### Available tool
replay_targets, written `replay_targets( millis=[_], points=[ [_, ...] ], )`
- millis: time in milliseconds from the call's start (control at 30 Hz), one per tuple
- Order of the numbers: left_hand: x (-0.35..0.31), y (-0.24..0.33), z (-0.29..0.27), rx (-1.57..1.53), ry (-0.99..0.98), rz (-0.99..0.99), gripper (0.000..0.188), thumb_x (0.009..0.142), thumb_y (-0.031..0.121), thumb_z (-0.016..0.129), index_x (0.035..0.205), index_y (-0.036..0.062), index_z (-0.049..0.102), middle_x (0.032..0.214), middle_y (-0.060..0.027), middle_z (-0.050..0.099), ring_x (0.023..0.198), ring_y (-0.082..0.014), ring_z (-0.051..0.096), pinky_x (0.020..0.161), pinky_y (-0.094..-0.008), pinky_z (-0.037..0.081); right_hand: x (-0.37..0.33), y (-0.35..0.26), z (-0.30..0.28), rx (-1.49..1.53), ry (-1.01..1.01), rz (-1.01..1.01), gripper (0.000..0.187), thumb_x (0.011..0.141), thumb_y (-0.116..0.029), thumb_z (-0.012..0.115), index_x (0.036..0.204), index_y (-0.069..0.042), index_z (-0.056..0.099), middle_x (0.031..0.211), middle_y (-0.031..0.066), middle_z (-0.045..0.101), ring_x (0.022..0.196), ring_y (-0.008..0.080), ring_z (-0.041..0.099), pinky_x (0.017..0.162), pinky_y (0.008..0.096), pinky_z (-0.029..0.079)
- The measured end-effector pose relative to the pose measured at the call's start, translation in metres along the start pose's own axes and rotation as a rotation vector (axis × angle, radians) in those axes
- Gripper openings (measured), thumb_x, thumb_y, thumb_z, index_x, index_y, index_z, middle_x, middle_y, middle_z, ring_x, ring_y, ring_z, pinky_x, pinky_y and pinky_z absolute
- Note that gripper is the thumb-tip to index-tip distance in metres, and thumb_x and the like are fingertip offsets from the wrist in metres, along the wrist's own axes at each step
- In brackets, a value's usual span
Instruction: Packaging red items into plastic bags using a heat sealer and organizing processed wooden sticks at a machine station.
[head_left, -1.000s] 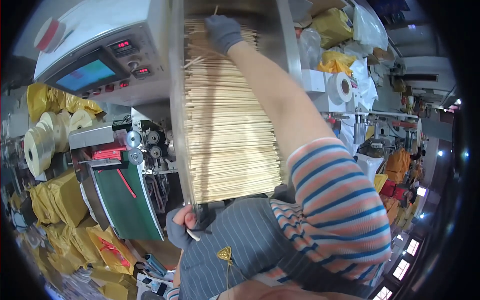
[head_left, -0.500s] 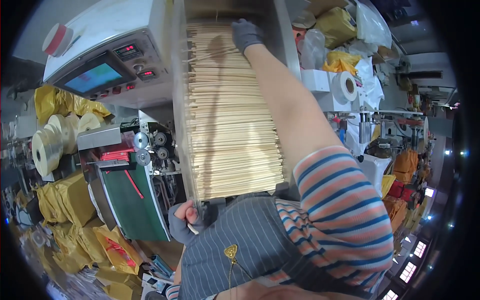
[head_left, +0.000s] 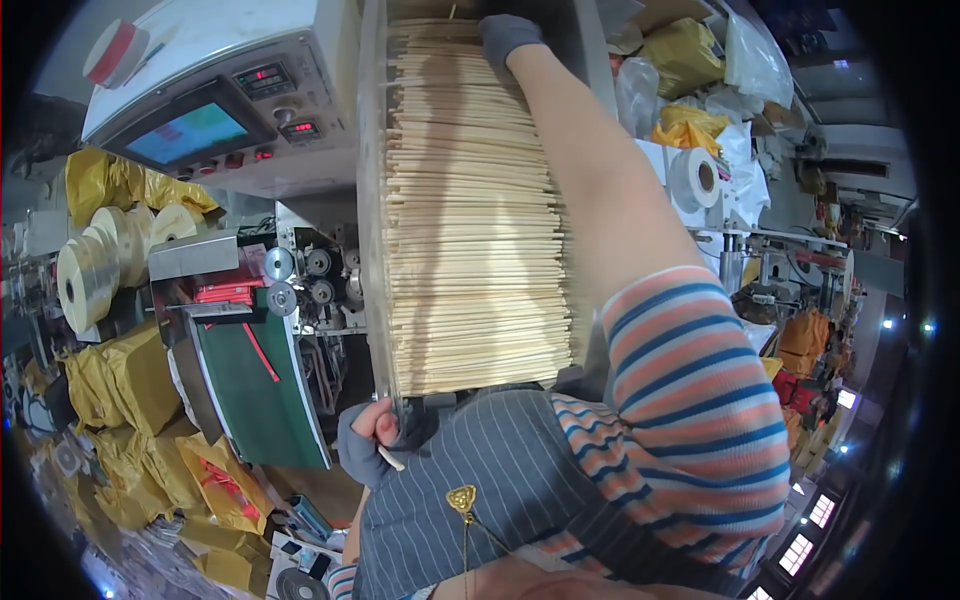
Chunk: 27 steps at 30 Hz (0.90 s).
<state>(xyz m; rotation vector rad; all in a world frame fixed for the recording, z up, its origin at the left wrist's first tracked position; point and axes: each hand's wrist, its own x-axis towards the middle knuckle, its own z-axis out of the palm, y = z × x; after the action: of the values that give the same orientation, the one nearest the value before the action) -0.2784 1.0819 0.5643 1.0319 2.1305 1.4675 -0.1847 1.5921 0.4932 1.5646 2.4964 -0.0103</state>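
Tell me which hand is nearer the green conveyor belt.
Left. The left hand, in a grey fingerless glove, sits just right of the green conveyor belt at its lower end. The right hand is far off, reaching up to the top of the wooden stick stack.

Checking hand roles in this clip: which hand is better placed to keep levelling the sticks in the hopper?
Probably right. The right hand rests on top of the sticks; the left hand is low, below the hopper, pinching a single stick.

right arm stretched up, gloved right hand (head_left: 507, 36) curled, left hand (head_left: 372, 440) fisted low
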Motion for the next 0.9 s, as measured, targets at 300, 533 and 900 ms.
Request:
replay_targets(
  millis=[300, 533, 900],
  points=[
    [0.002, 0.000, -0.004, 0.026, -0.059, 0.037, 0.016, 0.085, 0.015, 0.064, 0.092, 0.0014, 0.066, 0.076, -0.0106, 0.058, 0.067, -0.0206, 0.056, 0.061, -0.0276, 0.044, 0.018, 0.009, 0.001, -0.103, -0.118, -0.138, 0.026, 0.078, -0.013, 0.060, 0.103, -0.011, 0.067, 0.103, 0.0141, 0.065, 0.098, 0.0305, 0.062, 0.080, 0.0395, 0.051],
    [0.003, 0.011, 0.004, 0.053, -0.006, -0.002, 0.015, 0.085, 0.014, 0.061, 0.090, 0.0003, 0.065, 0.075, -0.0105, 0.058, 0.065, -0.0208, 0.056, 0.060, -0.0271, 0.044, 0.011, 0.014, -0.044, -0.237, -0.248, -0.336, 0.030, 0.073, -0.024, 0.061, 0.094, -0.005, 0.069, 0.096, 0.0180, 0.066, 0.091, 0.0310, 0.063, 0.078, 0.0366, 0.050],
    [0.067, 0.081, 0.001, -0.437, 0.047, -0.041, 0.023, 0.092, 0.017, 0.054, 0.095, -0.0039, 0.063, 0.084, -0.0054, 0.061, 0.076, -0.0092, 0.052, 0.072, -0.0230, 0.042, -0.252, -0.046, -0.183, 0.884, -0.653, -0.814, 0.019, 0.082, -0.018, 0.058, 0.093, -0.003, 0.062, 0.078, 0.0063, 0.065, 0.070, 0.0138, 0.061, 0.062, 0.0295, 0.050]
  ],
)
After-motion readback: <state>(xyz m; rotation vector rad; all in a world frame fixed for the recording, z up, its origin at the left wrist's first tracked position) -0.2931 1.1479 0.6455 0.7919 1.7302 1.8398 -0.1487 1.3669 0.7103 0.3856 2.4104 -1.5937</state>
